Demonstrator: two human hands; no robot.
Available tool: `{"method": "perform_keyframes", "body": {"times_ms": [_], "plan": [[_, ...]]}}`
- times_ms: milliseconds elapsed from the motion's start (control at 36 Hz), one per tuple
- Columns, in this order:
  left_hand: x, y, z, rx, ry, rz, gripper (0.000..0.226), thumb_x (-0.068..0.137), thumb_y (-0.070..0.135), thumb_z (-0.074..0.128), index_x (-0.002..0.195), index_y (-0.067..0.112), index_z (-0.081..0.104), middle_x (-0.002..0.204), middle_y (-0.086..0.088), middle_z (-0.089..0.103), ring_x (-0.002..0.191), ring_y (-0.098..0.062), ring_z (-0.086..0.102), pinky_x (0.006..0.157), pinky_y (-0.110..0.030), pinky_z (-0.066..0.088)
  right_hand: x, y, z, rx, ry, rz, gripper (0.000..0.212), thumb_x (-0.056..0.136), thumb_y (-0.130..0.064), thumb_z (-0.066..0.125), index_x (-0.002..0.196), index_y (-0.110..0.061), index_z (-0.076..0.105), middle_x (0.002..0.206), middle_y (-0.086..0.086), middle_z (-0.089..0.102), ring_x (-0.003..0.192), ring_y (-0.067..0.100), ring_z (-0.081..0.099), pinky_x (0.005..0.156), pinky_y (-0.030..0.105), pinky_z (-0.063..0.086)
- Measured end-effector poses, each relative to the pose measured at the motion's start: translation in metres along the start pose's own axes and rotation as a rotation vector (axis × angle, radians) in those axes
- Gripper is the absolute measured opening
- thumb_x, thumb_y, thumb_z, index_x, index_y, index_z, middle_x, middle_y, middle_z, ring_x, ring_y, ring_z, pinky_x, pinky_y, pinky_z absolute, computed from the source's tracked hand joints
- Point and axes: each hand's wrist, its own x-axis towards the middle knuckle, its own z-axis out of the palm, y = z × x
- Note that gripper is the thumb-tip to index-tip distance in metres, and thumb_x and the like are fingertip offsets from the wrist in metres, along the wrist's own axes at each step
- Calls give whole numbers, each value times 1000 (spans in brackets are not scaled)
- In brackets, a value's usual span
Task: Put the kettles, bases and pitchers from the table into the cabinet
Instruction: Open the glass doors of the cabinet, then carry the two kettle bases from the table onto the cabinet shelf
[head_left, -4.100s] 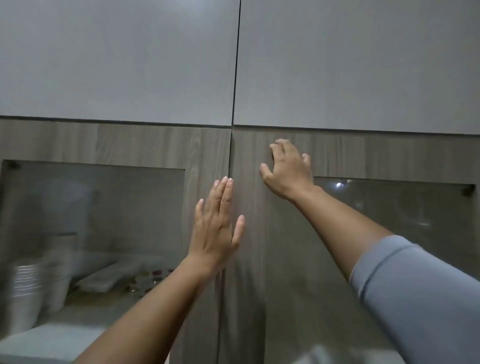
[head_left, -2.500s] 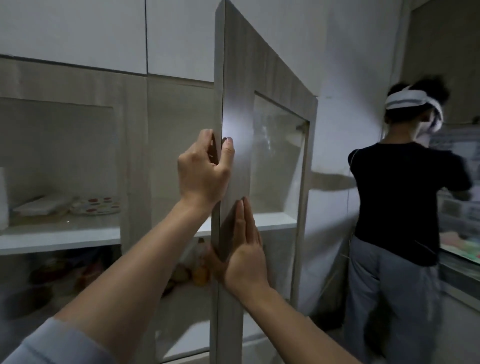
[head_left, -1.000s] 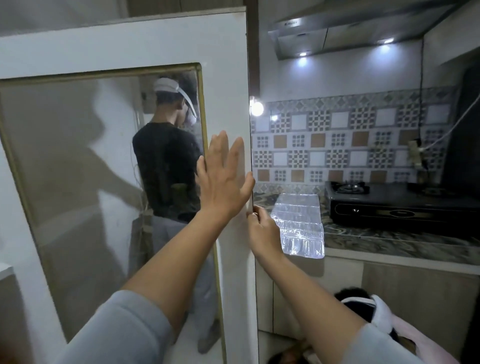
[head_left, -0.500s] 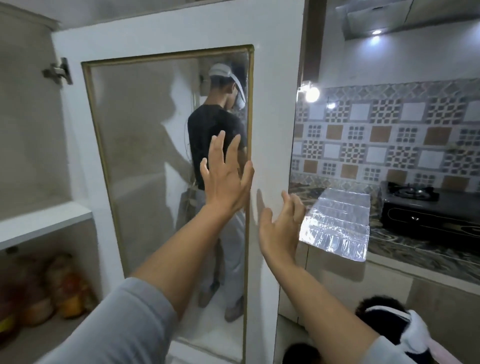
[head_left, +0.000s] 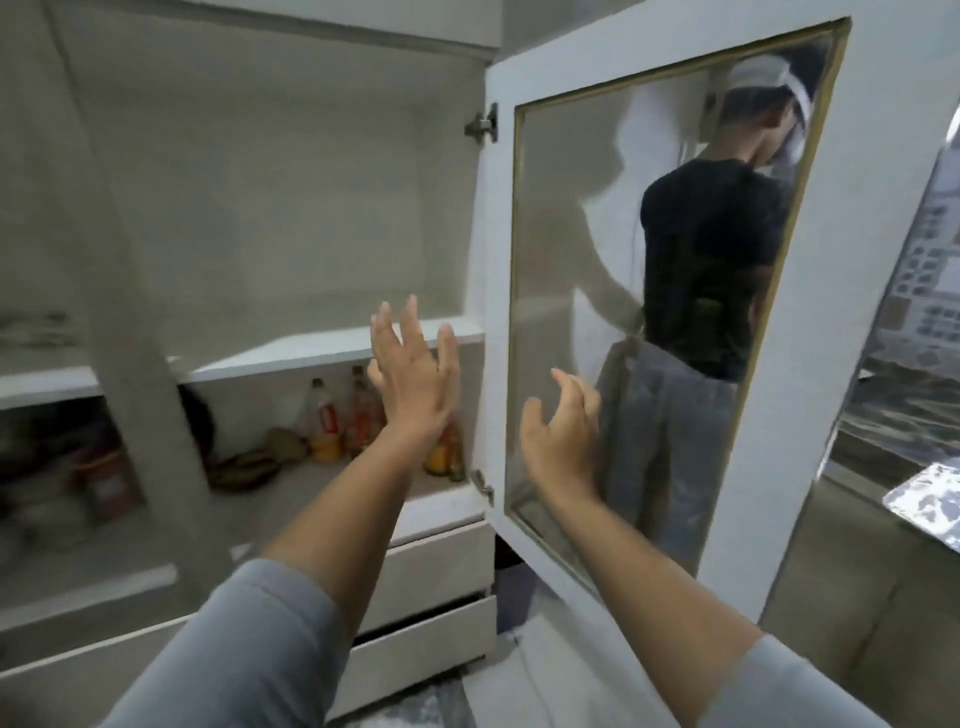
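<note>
Before the open cabinet (head_left: 291, 218), both hands hang empty with fingers spread: left hand (head_left: 413, 376) by the bare white shelf (head_left: 311, 351), right hand (head_left: 563, 434) against the glass door (head_left: 649, 312). Kettles, bases and pitchers are out of sight.

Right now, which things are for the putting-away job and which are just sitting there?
For the job:
- cabinet door, swung open
- bare upper shelf
- left hand and right hand, both empty

Just there:
- bottles on the lower shelf
- drawers
- person behind the glass
</note>
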Motion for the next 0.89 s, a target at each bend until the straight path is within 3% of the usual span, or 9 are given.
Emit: {"method": "perform_keyframes", "body": {"times_ms": [56,250,528,694,806,889], "plan": [[5,-20,-28,32,62,-26,54,98,41,31,149,24,21,160,-4,5,147,-21,3,115,-52,7,-8,-14,22,21,-41,-25,45,93,-14,44,138,-10,41,147,6,32,129,19,40,88,8,23],[11,-93,-126,127,267,-144,54,98,39,34,148,23,24,159,-6,9,147,-19,4,115,-50,9,-47,-61,112,119,-257,-124,43,91,-16,46,134,-11,46,143,6,37,131,18,39,104,21,26],[-9,-208,-250,168,482,-302,54,94,41,38,143,20,35,156,-6,17,145,-20,12,113,-48,14,-125,-141,254,245,-521,-202,40,89,-13,49,128,-7,51,137,11,40,129,22,40,108,26,26],[-18,-285,-323,198,573,-412,49,97,37,38,144,20,33,157,-6,16,145,-21,14,114,-43,15,-177,-185,344,264,-667,-275,33,88,-11,51,121,-8,56,131,10,45,122,21,45,96,14,24],[-26,-336,-366,225,649,-511,48,98,33,40,142,17,36,156,-10,19,143,-23,17,112,-40,19,-209,-201,397,253,-763,-260,30,88,-15,51,117,-10,58,131,8,44,121,21,46,101,25,32],[-40,-379,-398,264,688,-592,47,97,33,42,141,16,38,154,-11,23,142,-24,18,112,-39,19,-239,-210,439,236,-831,-235,29,88,-14,51,116,-10,58,132,8,43,116,22,48,92,21,32]]}}
